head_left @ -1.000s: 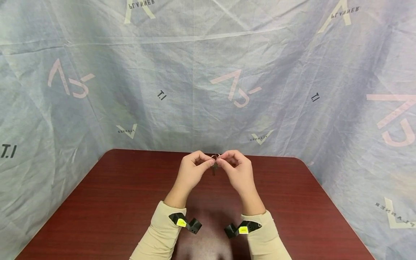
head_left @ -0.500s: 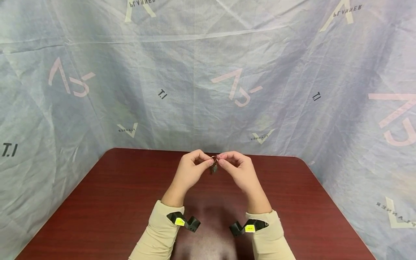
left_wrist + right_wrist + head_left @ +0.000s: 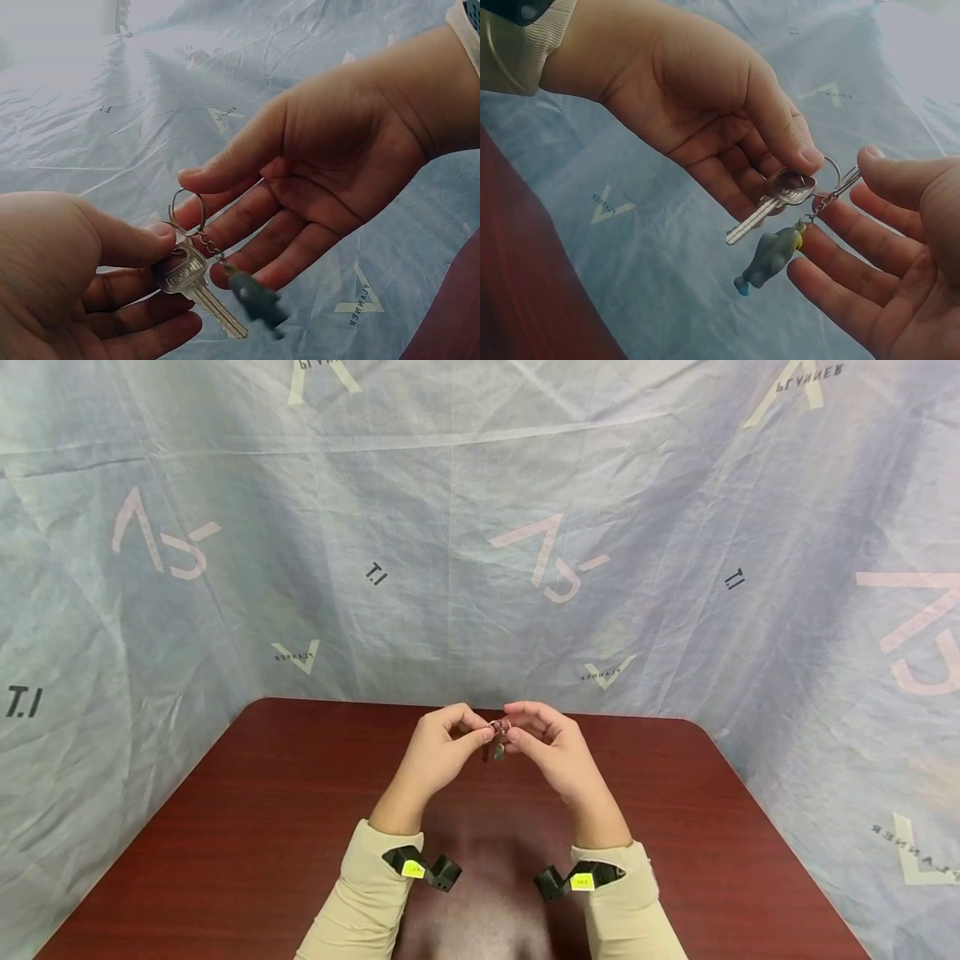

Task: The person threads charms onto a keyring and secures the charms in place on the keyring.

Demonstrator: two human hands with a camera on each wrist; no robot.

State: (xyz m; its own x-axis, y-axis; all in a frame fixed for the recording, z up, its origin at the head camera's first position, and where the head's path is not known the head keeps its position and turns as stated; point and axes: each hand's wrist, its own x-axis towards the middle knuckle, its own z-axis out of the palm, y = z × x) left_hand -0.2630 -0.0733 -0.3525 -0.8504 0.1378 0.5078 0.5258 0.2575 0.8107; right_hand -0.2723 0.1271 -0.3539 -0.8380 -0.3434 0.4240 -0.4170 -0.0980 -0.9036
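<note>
Key [image 3: 182,273] and charm [image 3: 772,255] on ring [image 3: 839,174] pinched by left hand [image 3: 442,747], right hand [image 3: 553,745] spread wider than before

Shiny metal key [image 3: 189,280] — glossy wood-grain table [image 3: 225,827], wrinkled cloth backdrop [image 3: 435,510]

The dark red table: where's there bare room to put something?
The table is bare between its left edge and the left sleeve, and between the right sleeve and its right edge. The space between left hand and right hand is crowded with key and charm.
</note>
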